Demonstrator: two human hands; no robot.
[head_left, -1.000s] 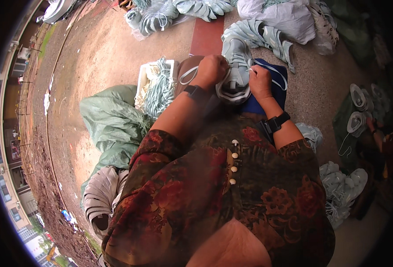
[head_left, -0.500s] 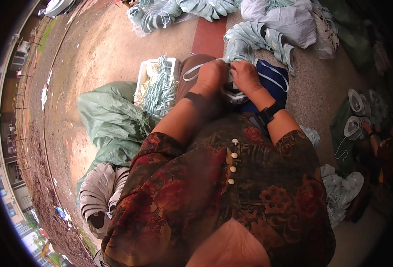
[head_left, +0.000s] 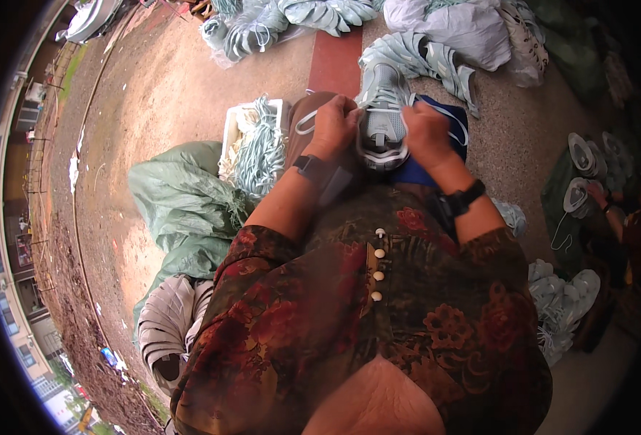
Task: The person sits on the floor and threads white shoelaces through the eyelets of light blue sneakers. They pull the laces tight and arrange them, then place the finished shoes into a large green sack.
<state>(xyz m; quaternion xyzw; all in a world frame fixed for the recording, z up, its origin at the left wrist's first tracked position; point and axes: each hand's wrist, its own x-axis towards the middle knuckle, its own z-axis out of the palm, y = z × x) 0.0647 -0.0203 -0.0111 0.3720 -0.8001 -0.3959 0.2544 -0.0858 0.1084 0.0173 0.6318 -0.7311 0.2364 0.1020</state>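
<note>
- Tan ground (head_left: 154,94) spread away at the left, its outer edge bent by the lens.
- A green sack (head_left: 175,185) lay slumped on it, with beige shoe uppers (head_left: 164,312) stacked just below.
- Pale blue shoe uppers (head_left: 436,61) lay nested in a curved row beyond the work, near a white plastic bag (head_left: 458,32).
- A white box (head_left: 285,116) stood left of the work, heaped with loose laces (head_left: 259,148); keeping it near but clear of the elbow seemed sensible.
- The grey shoe (head_left: 383,119) sat between the two hands, its heel opening toward the person's body, with brown cloth (head_left: 299,145) to its left and blue cloth (head_left: 416,170) to its right. Steadying it square seemed wise, so that neither side was dragged over.
- The right hand (head_left: 426,134) was at the shoe's right edge, blurred, its fingers drawn in narrow on the white lace.
- The left hand (head_left: 335,127) was at the opposite edge, fingers likewise closed on lace.
- The white lace (head_left: 305,122) looped out beyond the left hand. An equal pull on both sides, strands flat and untwisted, seemed the way to snug the crossings evenly.
</note>
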